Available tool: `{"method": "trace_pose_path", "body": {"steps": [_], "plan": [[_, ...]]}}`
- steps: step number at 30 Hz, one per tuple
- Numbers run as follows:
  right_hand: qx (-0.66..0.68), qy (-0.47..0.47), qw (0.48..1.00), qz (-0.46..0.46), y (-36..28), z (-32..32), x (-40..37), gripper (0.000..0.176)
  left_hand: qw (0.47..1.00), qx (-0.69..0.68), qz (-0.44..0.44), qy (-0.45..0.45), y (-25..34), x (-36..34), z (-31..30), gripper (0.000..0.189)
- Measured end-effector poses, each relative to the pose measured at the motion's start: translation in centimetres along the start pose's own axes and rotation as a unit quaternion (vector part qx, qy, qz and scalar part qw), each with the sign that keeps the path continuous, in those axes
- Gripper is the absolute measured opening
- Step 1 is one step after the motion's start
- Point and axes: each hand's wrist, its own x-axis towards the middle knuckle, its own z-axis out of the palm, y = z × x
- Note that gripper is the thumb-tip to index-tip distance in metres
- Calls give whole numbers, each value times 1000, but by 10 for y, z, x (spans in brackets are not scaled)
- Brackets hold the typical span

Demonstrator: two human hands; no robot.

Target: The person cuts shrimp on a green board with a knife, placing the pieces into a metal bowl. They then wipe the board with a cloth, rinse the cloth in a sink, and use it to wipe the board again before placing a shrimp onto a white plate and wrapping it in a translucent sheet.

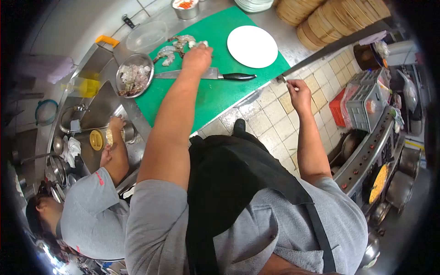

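On green cutting board [215,101], raw shrimp [168,57] in loose cluster. Left hand [197,59] at cluster's right side, fingers curled; can't tell whether gripping any. Right hand [300,95] past board's edge, pinching small thin thing [284,79]. Knife [224,76] and white plate [252,46] also on board; metal bowl [136,58] at left edge.

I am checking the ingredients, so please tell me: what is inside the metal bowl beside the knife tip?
The metal bowl holds a heap of raw-looking shrimp. They cover its bottom, so anything beneath cannot be seen.
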Motion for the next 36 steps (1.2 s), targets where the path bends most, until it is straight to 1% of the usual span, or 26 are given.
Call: {"method": "trace_pose_path", "body": {"steps": [1,3,4,5,7,8,9,10,11,12,13,15,16,18,19,22,23,24,25,27,28,30,32,33,35,36], "plan": [[17,12,1000,-6,-2,0,-1,15,1000,-5,7,-7,-1,-2,5,25],[35,29,999,-14,-13,-6,0,14,999,-1,30,25,-11,-1,6,25],[44,23,999,-7,-22,-10,0,14,997,-54,32,52,-15,-7,6,22],[55,15,998,-1,-31,-12,-1,14,997,-52,31,50,-15,-12,5,22],[80,-11,997,-11,-50,-9,-1,14,966,-184,-39,176,-19,-22,-1,14],[102,-35,994,-20,-60,-5,-2,13,967,-180,-42,176,-23,-33,-5,14],[107,-38,993,-22,-71,0,-3,13,915,-338,-101,193,-28,-47,-9,12],[109,-62,990,-69,-82,6,-4,13,835,-485,-157,207,-33,-62,-14,11],[112,-87,983,-116,-94,12,-5,13,836,-480,-162,210,-40,-79,-13,11],[87,-85,975,-186,-109,17,-6,13,789,-545,-145,245,-50,-99,-5,11],[105,-127,972,-168,-126,22,-8,15,735,-605,-126,279,-59,-119,3,12],[78,-131,957,-247,-140,44,-11,20,751,-581,-134,284,-74,-164,18,12],[82,-135,954,-254,-147,52,-10,20,751,-576,-139,291,-80,-186,25,12],[3,-126,939,-320,-159,67,-5,29,777,-545,-200,244,-88,-225,32,17],[5,-130,936,-326,-160,76,-2,29,775,-543,-206,250,-91,-237,34,17],[-87,-130,935,-319,-158,97,11,40,766,-531,-248,264,-94,-255,30,17],[-86,-133,932,-325,-157,102,16,40,836,-412,-259,253,-91,-251,17,13],[-96,-147,934,-311,-155,107,20,40,890,-286,-266,236,-87,-246,4,13],[-107,-160,935,-297,-155,110,24,39,888,-285,-271,239,-80,-237,-10,13],[-107,-158,931,-312,-157,109,28,39,909,-251,-314,107,-61,-211,-32,25],[-101,-179,928,-309,-161,109,30,37,908,-252,-317,108,-61,-200,-31,25],[-94,-195,926,-309,-166,102,29,34,910,-215,-354,11,-57,-179,-32,34],[-35,-243,936,-253,-168,90,17,30,907,-219,-360,14,-61,-167,-29,32],[-36,-243,936,-252,-168,84,12,30,904,-223,-365,14,-62,-162,-26,31],[45,-307,939,-150,-165,75,1,27,908,-230,-348,30,-71,-155,-16,32],[64,-327,933,-137,-156,74,-5,24,912,-235,-333,49,-75,-153,-11,34]]}}
